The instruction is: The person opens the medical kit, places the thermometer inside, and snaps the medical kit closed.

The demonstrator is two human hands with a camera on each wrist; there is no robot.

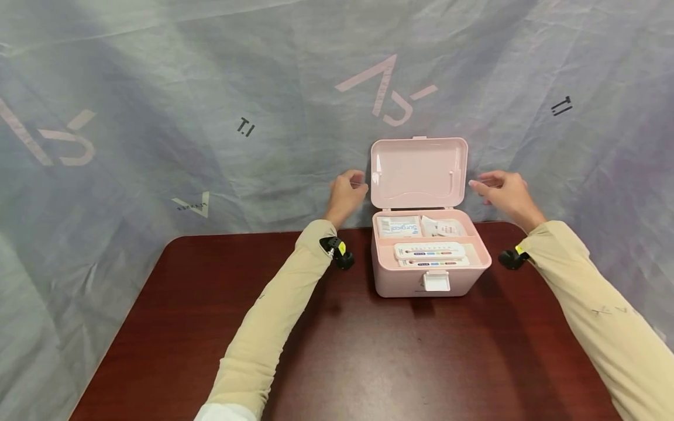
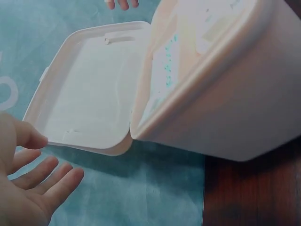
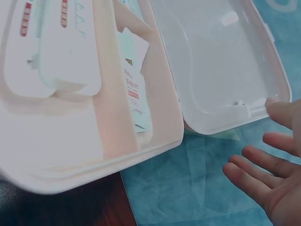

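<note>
A pink first-aid box [image 1: 426, 285] stands on the table with its lid [image 1: 419, 173] raised upright at the back. My left hand [image 1: 347, 193] is beside the lid's left edge, fingers loosely bent and holding nothing. On the opposite side, my right hand [image 1: 502, 190] is near the lid's right edge, also holding nothing; its fingers are spread in the right wrist view. Inside the box's front compartment lie two white thermometers [image 1: 429, 251], one partly over the other. Behind a divider are a packet marked "Surgical" [image 1: 399, 227] and small white sachets [image 1: 443, 227].
The dark reddish-brown table [image 1: 400, 356] extends in front of the box and to its left. A grey printed cloth [image 1: 284, 146] hangs close behind the table and along its sides. A white latch [image 1: 436, 281] juts from the box's front.
</note>
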